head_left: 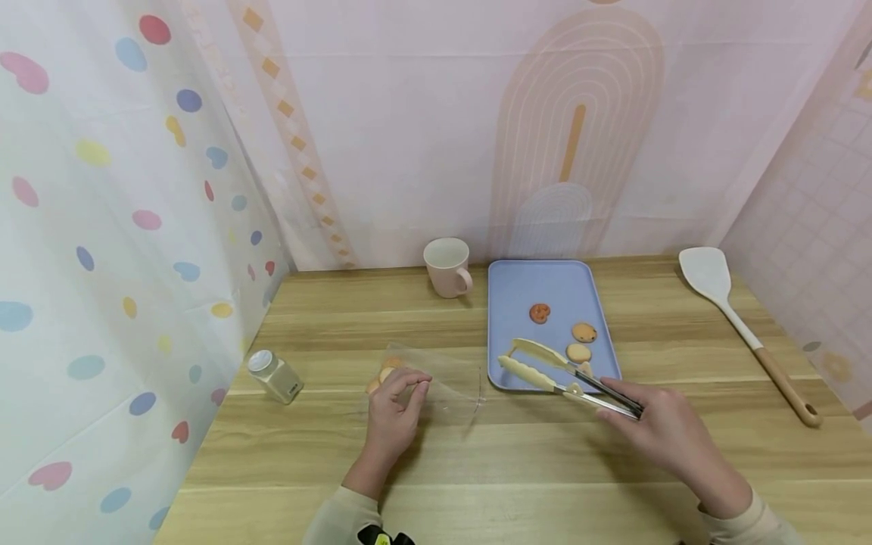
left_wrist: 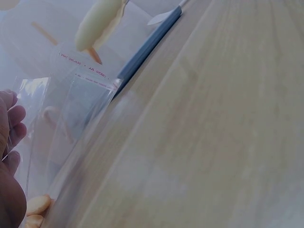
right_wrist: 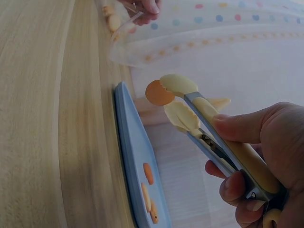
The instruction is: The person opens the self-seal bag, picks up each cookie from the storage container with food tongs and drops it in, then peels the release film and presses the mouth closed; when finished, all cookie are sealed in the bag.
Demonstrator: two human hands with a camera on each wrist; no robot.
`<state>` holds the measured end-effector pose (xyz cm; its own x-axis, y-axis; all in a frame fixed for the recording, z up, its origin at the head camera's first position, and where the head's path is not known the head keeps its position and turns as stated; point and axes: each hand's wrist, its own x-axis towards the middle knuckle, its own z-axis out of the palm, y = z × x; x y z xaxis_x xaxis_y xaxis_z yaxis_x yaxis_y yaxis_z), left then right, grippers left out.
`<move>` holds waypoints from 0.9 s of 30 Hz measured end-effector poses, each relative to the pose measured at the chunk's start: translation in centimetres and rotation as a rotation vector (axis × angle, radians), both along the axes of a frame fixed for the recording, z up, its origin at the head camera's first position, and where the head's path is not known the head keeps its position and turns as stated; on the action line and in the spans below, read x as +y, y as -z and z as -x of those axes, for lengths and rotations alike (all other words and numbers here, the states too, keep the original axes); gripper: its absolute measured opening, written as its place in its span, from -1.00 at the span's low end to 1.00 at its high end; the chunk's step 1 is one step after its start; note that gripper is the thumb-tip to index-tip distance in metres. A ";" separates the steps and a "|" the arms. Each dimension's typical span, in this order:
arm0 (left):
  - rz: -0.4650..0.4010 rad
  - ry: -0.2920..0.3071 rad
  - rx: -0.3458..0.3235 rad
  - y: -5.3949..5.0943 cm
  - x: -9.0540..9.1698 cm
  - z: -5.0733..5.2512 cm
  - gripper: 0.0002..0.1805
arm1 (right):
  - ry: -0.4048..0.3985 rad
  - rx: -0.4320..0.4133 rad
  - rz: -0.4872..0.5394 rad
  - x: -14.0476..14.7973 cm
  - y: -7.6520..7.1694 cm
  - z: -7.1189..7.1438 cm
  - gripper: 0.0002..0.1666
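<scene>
My left hand (head_left: pixel 395 412) pinches the edge of a clear plastic bag (head_left: pixel 446 382) between thumb and curled fingers. Several cookies (left_wrist: pixel 38 205) lie at the bag's left end, partly hidden by that hand. Kitchen tongs (head_left: pixel 534 371) with cream tips and metal arms are gripped in my right hand (head_left: pixel 664 424), above the near left part of a blue tray (head_left: pixel 514 291). A round brown cookie (right_wrist: pixel 159 92) shows at the tong tips in the right wrist view; how firmly it is held I cannot tell. On the tray lie several cookies (head_left: pixel 583 332), one partly behind the tongs.
A pink mug (head_left: pixel 446 272) stands at the back, left of the tray. At the left a white-capped shaker jar (head_left: pixel 275 376) is on the table. A white spatula (head_left: pixel 742 325) with a wooden handle lies at the right. Patterned curtains (head_left: pixel 409 136) border the table.
</scene>
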<state>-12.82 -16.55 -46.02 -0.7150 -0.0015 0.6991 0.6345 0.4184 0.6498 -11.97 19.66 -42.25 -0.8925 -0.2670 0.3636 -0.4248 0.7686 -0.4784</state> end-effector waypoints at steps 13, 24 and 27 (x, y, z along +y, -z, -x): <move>-0.003 -0.023 -0.033 0.0 0.0 -0.1 -0.86 | -0.226 0.065 0.087 -2.9 -0.1 -0.9 -0.48; -0.036 -0.022 -0.079 -0.2 -0.1 -0.3 -0.88 | -0.287 -0.102 0.045 -5.4 0.3 0.8 -0.56; -0.045 -0.021 -0.091 -0.4 -0.1 -0.4 -0.89 | -0.291 -0.117 0.062 -5.3 0.2 1.1 -0.56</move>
